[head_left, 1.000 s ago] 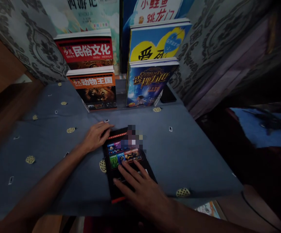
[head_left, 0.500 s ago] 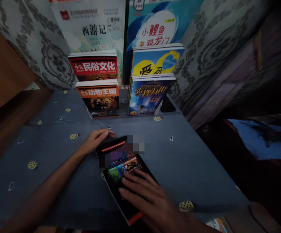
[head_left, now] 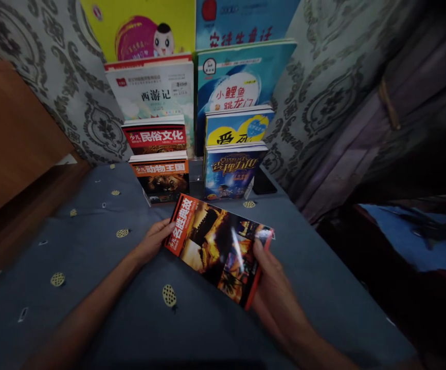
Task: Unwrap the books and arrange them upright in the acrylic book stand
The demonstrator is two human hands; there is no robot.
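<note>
A glossy paperback book [head_left: 211,241] with an orange band and dark golden pictures on its cover is tilted above the blue cloth, its title running sideways. My left hand [head_left: 161,237] pinches the book's left edge, thumb on the cover. At the opposite end my right hand [head_left: 271,277] grips it, thumb on top and the other fingers underneath, mostly hidden. Just beyond the book stand an orange-and-black book [head_left: 161,177] with a lion picture and a blue book [head_left: 230,172], at the front of two rows of upright books.
Behind them rise a red book [head_left: 157,136], a yellow-and-blue book [head_left: 238,128] and several taller books. A black phone [head_left: 265,184] lies right of the rows. Patterned curtains [head_left: 107,113] hang behind. The patterned blue cloth [head_left: 103,267] covers the surface; its right edge drops into darkness.
The book has been lifted off the cloth and turned to show its orange cover. Both hands now grip it, where the right lay flat on it. My view has tilted up.
</note>
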